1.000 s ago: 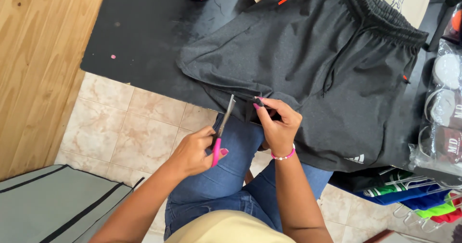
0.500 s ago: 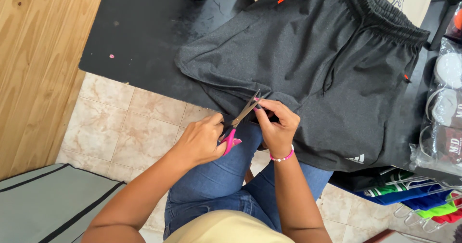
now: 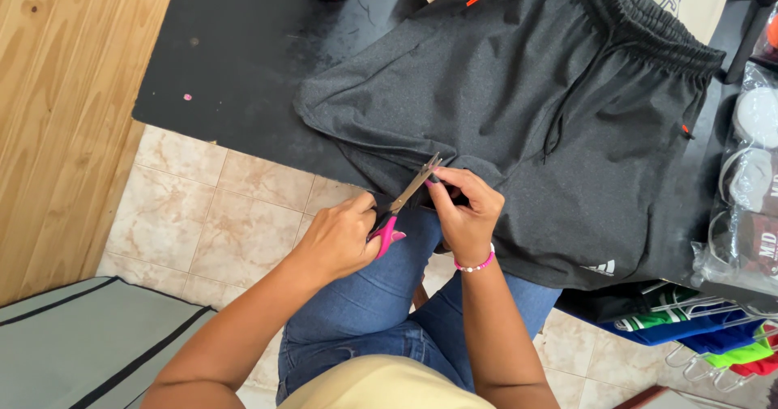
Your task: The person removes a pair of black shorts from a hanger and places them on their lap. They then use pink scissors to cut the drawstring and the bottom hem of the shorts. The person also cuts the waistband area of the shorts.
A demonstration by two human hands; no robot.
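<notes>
On the black table (image 3: 243, 60) in front of me lies a pair of dark grey shorts (image 3: 519, 109), and everything else sits around them. The table top is matt and dusty, with a small pink speck well left of the shorts. Below the table edge the floor is pale beige tile, and further left of the shorts runs a wall of light wooden boards. The shorts are a soft, finely flecked knit, with a gathered waistband and a drawstring at the far right end and their hem hanging over the table edge toward me. My left hand (image 3: 340, 235) is closed around the pink handles of the scissors (image 3: 403, 200), whose thin metal blades point up to the hem. My right hand (image 3: 466, 210) pinches the hem just beside the blade tips, fingers tight on the cloth. Right of the shorts are clear plastic bags (image 3: 750, 182), and below them bright folded clothes on hangers.
</notes>
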